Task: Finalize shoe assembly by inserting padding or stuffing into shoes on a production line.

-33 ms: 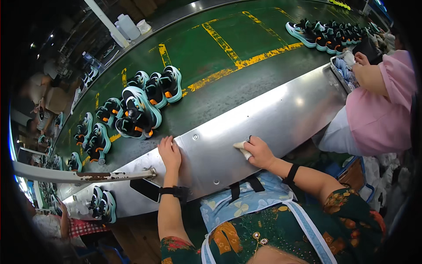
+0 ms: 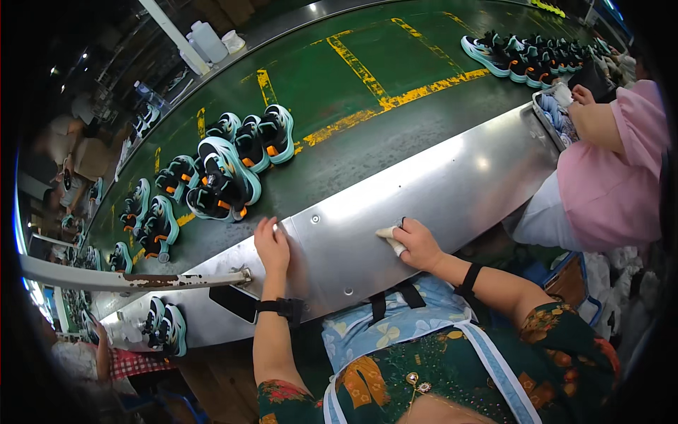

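Observation:
My left hand (image 2: 271,247) is at the far edge of the metal worktop (image 2: 339,258), fingers stretched out and slightly bent, with nothing seen in it. Beyond it, on the green conveyor belt (image 2: 318,92), black sneakers with pale mint soles and orange heel tabs stand in a cluster; the nearest sneaker (image 2: 229,169) leans over others. My right hand (image 2: 418,244) rests on the worktop with its fingers curled in. Off-white covers (image 2: 390,239) wrap some of its fingers. A small dark bit shows at its fingertips, and whatever they may hold is hidden.
A chipped white metal bar (image 2: 134,281) crosses at the left, above a dark flat phone-like slab (image 2: 234,302). A pair of sneakers (image 2: 165,326) stands near the worktop's left end. At the right, a pink-sleeved co-worker (image 2: 607,155) reaches by a tray (image 2: 547,120); more sneakers (image 2: 522,56) line the belt.
My left hand's fingers have lifted and bent a little, shifting slightly left. My right hand and the sneakers look the same.

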{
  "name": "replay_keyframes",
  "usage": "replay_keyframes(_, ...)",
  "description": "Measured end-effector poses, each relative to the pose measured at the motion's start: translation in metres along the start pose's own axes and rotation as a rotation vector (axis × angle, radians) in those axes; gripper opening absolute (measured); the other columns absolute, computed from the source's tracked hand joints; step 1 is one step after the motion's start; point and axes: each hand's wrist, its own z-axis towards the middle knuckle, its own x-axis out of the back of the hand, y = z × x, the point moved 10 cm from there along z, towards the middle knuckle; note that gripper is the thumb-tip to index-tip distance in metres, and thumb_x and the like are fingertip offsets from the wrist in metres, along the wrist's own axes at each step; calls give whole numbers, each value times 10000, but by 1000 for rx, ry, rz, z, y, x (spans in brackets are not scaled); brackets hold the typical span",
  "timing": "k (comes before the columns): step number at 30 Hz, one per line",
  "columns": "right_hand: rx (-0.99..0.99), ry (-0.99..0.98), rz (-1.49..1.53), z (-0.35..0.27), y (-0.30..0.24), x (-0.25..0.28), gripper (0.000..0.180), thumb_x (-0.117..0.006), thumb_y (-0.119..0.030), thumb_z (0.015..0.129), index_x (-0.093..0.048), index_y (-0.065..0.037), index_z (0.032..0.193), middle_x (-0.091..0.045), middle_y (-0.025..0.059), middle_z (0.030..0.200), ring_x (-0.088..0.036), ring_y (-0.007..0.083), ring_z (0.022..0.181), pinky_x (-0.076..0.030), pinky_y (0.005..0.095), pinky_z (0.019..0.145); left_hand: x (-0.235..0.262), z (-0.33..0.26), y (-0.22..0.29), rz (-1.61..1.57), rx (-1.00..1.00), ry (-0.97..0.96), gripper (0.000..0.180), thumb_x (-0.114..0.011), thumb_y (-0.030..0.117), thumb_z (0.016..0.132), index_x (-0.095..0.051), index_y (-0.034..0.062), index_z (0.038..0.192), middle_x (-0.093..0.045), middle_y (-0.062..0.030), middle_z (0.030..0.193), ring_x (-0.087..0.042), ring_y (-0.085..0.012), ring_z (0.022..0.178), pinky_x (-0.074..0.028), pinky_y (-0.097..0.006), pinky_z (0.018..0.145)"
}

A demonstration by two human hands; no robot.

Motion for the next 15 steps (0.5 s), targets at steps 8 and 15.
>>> replay_keyframes(8, 7, -5, -5, 4, -4, -3, 410, -595, -29, 753, -677, -154, 1134, -483, 113, 791, -502, 298, 734, -427, 386, 662, 70, 73, -65, 367, 341, -33, 530, -680, 354, 777, -578, 299, 1293, -398, -227, 1372, -356, -418, 1287, -301, -576, 1020)
replay_keyframes(15, 8, -25, 4, 15, -3, -4, 361, -602, -45, 783, -685, -153, 1117, -487, 108, 777, -504, 298, 724, -431, 383, 666, 59, 95, -92, 313, 326, -279, 438, -722, 451, 731, -706, 221, 1103, -545, -168, 1178, -512, -316, 1132, -332, -552, 955)
